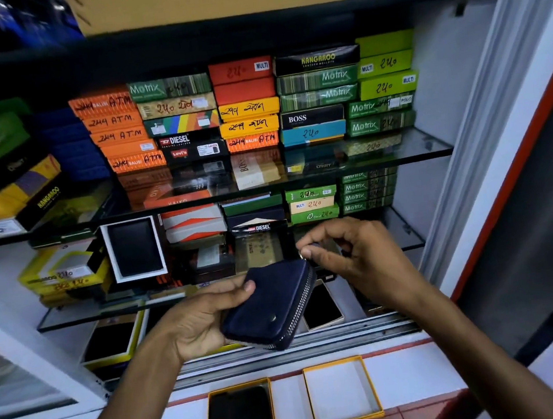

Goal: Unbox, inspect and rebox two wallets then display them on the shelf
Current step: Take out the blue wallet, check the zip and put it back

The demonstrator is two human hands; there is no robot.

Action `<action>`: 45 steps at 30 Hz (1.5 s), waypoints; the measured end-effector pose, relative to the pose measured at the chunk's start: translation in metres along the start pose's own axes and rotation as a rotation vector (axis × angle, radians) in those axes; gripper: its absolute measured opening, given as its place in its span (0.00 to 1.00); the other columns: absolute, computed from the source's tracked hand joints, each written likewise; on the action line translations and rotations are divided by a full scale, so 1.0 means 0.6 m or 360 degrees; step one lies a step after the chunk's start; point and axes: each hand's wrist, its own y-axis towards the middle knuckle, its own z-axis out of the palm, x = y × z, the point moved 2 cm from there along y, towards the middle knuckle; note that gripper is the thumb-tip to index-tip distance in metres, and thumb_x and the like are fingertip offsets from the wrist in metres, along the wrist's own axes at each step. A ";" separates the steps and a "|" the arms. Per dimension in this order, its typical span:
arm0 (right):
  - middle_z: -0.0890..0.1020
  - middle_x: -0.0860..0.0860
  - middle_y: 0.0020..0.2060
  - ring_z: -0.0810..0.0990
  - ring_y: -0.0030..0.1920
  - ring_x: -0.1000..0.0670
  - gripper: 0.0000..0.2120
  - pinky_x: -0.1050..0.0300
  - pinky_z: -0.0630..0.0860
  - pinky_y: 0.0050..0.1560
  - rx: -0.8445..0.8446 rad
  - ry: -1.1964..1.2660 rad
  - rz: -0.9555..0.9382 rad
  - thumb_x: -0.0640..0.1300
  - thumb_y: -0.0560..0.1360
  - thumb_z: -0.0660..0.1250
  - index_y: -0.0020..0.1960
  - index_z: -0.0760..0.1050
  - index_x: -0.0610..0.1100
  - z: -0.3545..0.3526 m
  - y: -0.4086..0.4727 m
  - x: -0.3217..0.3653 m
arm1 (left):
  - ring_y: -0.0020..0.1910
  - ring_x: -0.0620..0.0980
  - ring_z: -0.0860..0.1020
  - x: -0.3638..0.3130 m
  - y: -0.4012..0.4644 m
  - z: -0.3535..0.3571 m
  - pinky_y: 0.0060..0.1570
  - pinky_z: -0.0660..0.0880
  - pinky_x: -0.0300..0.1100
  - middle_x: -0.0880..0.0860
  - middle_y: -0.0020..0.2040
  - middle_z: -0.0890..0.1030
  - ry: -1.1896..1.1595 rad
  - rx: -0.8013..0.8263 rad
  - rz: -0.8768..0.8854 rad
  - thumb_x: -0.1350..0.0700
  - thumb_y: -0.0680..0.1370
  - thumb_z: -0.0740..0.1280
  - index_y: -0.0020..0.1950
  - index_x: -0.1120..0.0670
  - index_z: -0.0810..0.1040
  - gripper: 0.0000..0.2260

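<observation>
Two hands work in front of an open display cabinet, above its sill. L hand (199,318) grips a dark navy zip wallet (270,304) from its left side, thumb on top face, fingers under. R hand (352,254) is pinched shut at the wallet's upper right corner, thumb and forefinger closed on what appears to be the zip pull; the pull itself is too small to confirm.

Clearance: wallet is held just in front of the lower glass shelf (73,316) edge, not touching it as far as can be seen. Metal sliding-door track (317,340) runs just below the wallet. White door frame (487,137) stands to the R, apart from the R forearm. Open room lies between hands and counter.

On the counter, near the bottom edge: yellow-rimmed box (240,418) holding a black wallet, and beside it on the R an empty yellow-rimmed tray (342,393), white inside.

Wallet condition: closed, tilted, silver zip teeth along R edge, small metal stud on top face. Surface looks clean; finer detail blurred.

Upper shelves are packed w/ stacked wallet boxes (246,109).
</observation>
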 end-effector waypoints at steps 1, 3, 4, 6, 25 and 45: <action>0.85 0.57 0.44 0.81 0.45 0.58 0.07 0.57 0.79 0.44 0.0035 -0.0024 -0.0025 0.51 0.73 0.71 0.50 0.84 0.51 0.004 0.001 0.001 | 0.47 0.52 0.85 -0.006 -0.003 0.002 0.44 0.83 0.43 0.59 0.52 0.86 0.0043 0.0052 0.0001 0.58 0.55 0.84 0.56 0.62 0.83 0.31; 0.85 0.58 0.43 0.80 0.47 0.56 0.08 0.58 0.78 0.45 0.0093 -0.0040 -0.0055 0.52 0.72 0.72 0.50 0.84 0.52 0.012 0.005 0.004 | 0.48 0.51 0.85 -0.019 -0.010 0.008 0.44 0.82 0.41 0.59 0.52 0.86 0.0133 0.0152 -0.0009 0.57 0.59 0.83 0.56 0.62 0.83 0.27; 0.85 0.57 0.42 0.79 0.47 0.56 0.08 0.58 0.78 0.47 0.0115 -0.0048 -0.0066 0.53 0.72 0.72 0.49 0.84 0.53 0.015 0.008 0.007 | 0.48 0.50 0.85 -0.024 -0.012 0.013 0.45 0.82 0.40 0.58 0.52 0.86 0.0205 0.0214 -0.0025 0.57 0.61 0.82 0.56 0.61 0.83 0.25; 0.85 0.55 0.40 0.79 0.45 0.55 0.09 0.55 0.77 0.48 0.0153 -0.0087 -0.0115 0.54 0.71 0.72 0.49 0.84 0.52 0.024 0.017 0.010 | 0.49 0.49 0.84 -0.027 -0.014 0.026 0.47 0.81 0.39 0.57 0.52 0.85 0.0390 0.0328 -0.0074 0.57 0.66 0.79 0.59 0.62 0.80 0.24; 0.85 0.49 0.29 0.80 0.25 0.53 0.13 0.60 0.78 0.26 0.0010 0.1137 0.0894 0.53 0.72 0.68 0.43 0.83 0.44 0.005 -0.035 0.012 | 0.41 0.47 0.85 -0.040 -0.026 0.061 0.36 0.83 0.40 0.55 0.48 0.86 0.0163 -0.0440 0.0285 0.56 0.71 0.68 0.55 0.60 0.81 0.15; 0.86 0.45 0.49 0.83 0.60 0.45 0.06 0.49 0.79 0.60 -0.0664 0.0289 -0.0623 0.34 0.67 0.74 0.44 0.83 0.38 -0.017 -0.075 -0.002 | 0.56 0.57 0.82 -0.018 -0.070 0.082 0.52 0.77 0.49 0.60 0.48 0.83 0.1996 -0.0650 0.2379 0.70 0.70 0.71 0.32 0.66 0.82 0.07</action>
